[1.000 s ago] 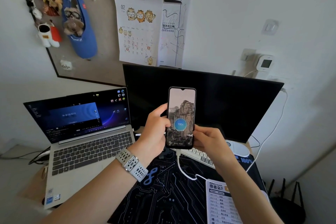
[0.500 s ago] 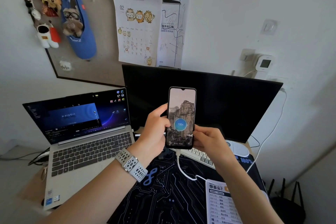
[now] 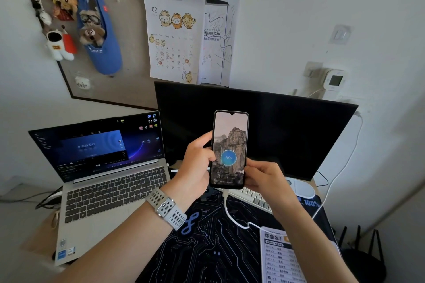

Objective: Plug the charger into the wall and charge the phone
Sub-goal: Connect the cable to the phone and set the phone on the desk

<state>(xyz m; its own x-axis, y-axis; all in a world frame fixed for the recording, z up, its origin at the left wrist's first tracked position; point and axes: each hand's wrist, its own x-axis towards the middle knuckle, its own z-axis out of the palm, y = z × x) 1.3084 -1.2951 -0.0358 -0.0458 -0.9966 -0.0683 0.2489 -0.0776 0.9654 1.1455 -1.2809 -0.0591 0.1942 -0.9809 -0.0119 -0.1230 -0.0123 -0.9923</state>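
The phone (image 3: 230, 135) is held upright above the desk, its screen lit with a rock picture and a blue ring reading 100%. My left hand (image 3: 195, 163) grips its left edge. My right hand (image 3: 264, 179) holds its lower right edge. A white cable (image 3: 232, 216) is plugged into the phone's bottom, loops over the desk mat, and runs up the right wall behind the monitor's top corner (image 3: 356, 135). The plug end is hidden behind the monitor.
An open laptop (image 3: 110, 181) sits at the left, a dark monitor (image 3: 287, 131) behind the phone. A white keyboard (image 3: 255, 197) and a dark desk mat (image 3: 202, 248) lie below. A printed sheet (image 3: 280, 257) lies at the right. A small white device (image 3: 334, 80) hangs on the wall.
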